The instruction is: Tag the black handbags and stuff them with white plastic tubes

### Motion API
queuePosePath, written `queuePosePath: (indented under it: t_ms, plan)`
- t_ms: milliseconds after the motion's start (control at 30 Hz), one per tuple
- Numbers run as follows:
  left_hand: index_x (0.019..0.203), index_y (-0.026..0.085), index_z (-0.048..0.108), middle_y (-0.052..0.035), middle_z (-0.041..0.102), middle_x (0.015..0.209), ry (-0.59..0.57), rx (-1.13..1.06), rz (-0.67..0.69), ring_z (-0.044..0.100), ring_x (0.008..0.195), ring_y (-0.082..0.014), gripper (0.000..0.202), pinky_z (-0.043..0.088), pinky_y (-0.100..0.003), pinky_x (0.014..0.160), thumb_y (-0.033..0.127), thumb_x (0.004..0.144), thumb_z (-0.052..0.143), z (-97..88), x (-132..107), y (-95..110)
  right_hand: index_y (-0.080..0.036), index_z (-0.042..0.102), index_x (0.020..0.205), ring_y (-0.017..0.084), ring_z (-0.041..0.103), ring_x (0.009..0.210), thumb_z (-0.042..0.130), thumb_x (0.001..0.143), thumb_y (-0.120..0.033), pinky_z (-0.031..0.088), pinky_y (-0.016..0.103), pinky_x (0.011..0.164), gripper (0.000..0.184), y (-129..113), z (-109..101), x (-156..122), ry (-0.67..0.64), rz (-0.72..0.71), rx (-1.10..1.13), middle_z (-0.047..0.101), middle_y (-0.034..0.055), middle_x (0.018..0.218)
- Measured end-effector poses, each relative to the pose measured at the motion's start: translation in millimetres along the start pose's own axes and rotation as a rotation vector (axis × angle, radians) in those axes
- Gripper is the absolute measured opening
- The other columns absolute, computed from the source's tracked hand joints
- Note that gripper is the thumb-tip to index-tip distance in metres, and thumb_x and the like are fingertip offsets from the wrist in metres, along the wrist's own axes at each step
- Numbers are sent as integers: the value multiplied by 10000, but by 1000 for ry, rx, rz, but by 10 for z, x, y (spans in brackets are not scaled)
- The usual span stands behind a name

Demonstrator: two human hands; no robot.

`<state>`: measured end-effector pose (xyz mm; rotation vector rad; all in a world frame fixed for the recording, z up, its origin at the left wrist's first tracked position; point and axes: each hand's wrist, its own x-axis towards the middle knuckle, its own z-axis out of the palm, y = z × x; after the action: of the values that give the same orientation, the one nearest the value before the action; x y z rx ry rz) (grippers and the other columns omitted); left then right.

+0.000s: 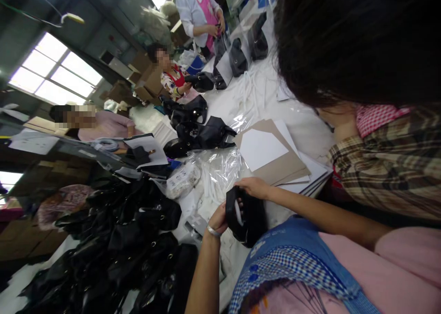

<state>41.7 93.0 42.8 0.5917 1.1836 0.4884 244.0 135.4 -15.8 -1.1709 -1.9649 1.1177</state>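
A black handbag [253, 224] stands at the table edge, close against my body, with its opening partly visible. My left hand [218, 217], with a silver band at the wrist, is closed on the bag's near left side, and some fingertips show inside the handle or rim. My right hand [255, 187] grips the bag's upper edge from the other side, its fingers curled over the rim. Something white shows inside the opening, but I cannot make out what it is. Just beyond the bag lies a stack of brown and white card sheets [289, 160].
A big heap of black bags [134, 240] covers the table at left. Clear plastic wrap [223, 167] and a marked packet [184, 178] lie ahead. More black bags [206, 132] line the table. A co-worker in a plaid sleeve [389, 157] sits close at right; other people work opposite.
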Motion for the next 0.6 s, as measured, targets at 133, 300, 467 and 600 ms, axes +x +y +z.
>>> queuePosePath:
  t_ms: [133,300,467,600]
  plan:
    - [1033,138,573,-63,691,798,133,-36,-72,662,734,-181,284,522,-319,727,331,826,588,-2,-114,65,-181,666,926,133,618,651,443,869,-235,440,232,647,237,-95,56,-193,-11,105,184,686,35,793]
    - [974,102,617,-88,690,765,312,194,26,670,711,-198,619,523,-291,635,665,794,434,70,-249,155,-159,662,843,119,607,530,463,852,-320,453,210,528,257,-230,227,-390,-211,145,443,668,23,689]
    - [1054,131,597,-44,679,796,382,602,289,657,716,-173,451,507,-252,658,389,699,700,129,-318,159,-147,684,861,119,601,538,494,808,-272,462,226,547,234,-187,288,-409,-208,151,431,671,39,733]
    - [1122,153,577,-51,681,905,393,684,442,652,788,-170,399,512,-277,741,316,763,634,157,-379,109,-144,677,891,115,595,549,492,804,-271,464,224,543,241,-179,264,-453,-146,229,478,677,50,767]
